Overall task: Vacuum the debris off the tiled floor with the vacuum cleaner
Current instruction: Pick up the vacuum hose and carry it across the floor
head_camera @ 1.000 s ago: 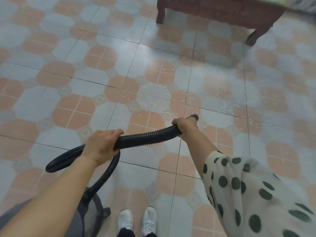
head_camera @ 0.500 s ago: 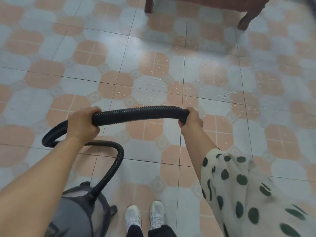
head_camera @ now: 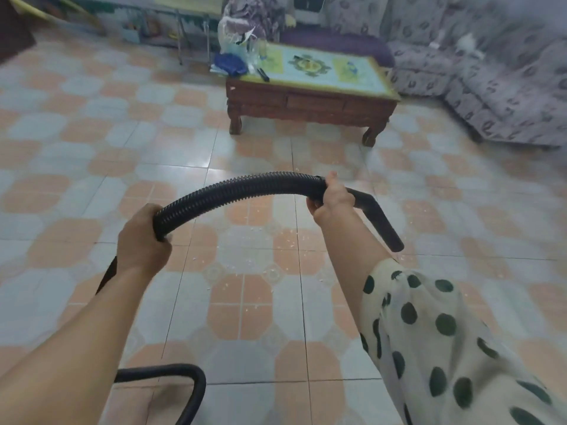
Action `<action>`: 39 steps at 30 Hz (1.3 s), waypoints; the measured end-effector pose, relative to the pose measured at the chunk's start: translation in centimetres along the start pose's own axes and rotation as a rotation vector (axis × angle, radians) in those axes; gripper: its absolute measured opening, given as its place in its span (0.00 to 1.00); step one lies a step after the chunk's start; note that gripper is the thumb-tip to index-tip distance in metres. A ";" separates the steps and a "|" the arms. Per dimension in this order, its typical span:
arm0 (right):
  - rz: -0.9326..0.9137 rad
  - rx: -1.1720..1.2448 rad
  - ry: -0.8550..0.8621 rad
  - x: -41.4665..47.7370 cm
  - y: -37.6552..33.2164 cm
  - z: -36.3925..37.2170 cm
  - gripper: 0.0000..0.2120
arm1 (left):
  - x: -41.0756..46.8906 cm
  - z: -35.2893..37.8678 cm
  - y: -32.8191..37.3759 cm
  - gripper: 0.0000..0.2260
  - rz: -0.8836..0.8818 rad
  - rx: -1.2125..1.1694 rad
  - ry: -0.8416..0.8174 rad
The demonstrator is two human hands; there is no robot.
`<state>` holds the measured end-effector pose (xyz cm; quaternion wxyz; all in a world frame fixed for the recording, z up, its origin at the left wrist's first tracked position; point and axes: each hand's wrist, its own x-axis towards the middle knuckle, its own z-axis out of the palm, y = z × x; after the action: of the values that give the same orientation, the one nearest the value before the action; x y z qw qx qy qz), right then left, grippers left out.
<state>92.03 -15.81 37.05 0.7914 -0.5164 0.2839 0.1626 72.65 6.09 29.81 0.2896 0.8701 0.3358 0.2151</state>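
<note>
A black ribbed vacuum hose (head_camera: 233,191) arches between my hands above the tiled floor (head_camera: 76,191). My left hand (head_camera: 142,240) grips the hose at its lower left part. My right hand (head_camera: 331,199) grips the hose end where the smooth black nozzle (head_camera: 379,217) begins. The nozzle bends down to the right, its tip in the air above the tiles. Small white debris (head_camera: 288,240) lies scattered on the tiles below and between my hands. More of the hose (head_camera: 190,384) loops at the bottom edge; the vacuum body is out of view.
A low wooden coffee table (head_camera: 310,102) stands ahead, with a plastic bag (head_camera: 239,41) and a blue item (head_camera: 230,64) on its left end. A patterned grey sofa (head_camera: 491,87) fills the right side. Metal-legged furniture (head_camera: 184,29) stands at the back.
The view has tilted up from the floor to the room. Both hands have lifted the hose higher, and the nozzle beyond my right hand has come into view.
</note>
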 end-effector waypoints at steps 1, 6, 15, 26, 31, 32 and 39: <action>-0.023 -0.020 0.022 -0.1 -0.6 0.5 0.26 | 0.2 0.2 0.6 0.15 -0.007 -0.001 0.042; -0.207 -0.038 0.040 -1.8 -10.6 2.6 0.33 | 2.4 -0.2 9.4 0.14 0.074 -0.032 0.097; -0.763 -0.133 0.150 0.0 -33.8 -2.7 0.48 | 5.2 4.1 32.4 0.18 0.199 -0.136 -0.433; -1.242 -0.708 0.133 8.7 -51.0 -10.4 0.50 | 4.7 19.1 49.1 0.20 0.276 -0.220 -0.650; -1.212 -0.979 0.155 14.1 -51.3 -13.4 0.49 | 0.8 25.2 51.3 0.14 0.289 -0.120 -0.551; -1.169 -1.016 0.147 15.2 -51.0 -14.1 0.49 | -0.3 26.3 51.3 0.12 0.269 -0.138 -0.610; -0.863 -1.192 0.071 20.0 -48.7 -19.3 0.46 | -7.2 29.7 50.5 0.10 0.193 -0.250 -0.857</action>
<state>129.13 -54.19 54.12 0.3603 -0.9296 -0.0558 -0.0536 107.88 -40.39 39.27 0.4839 0.8662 0.0746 -0.0996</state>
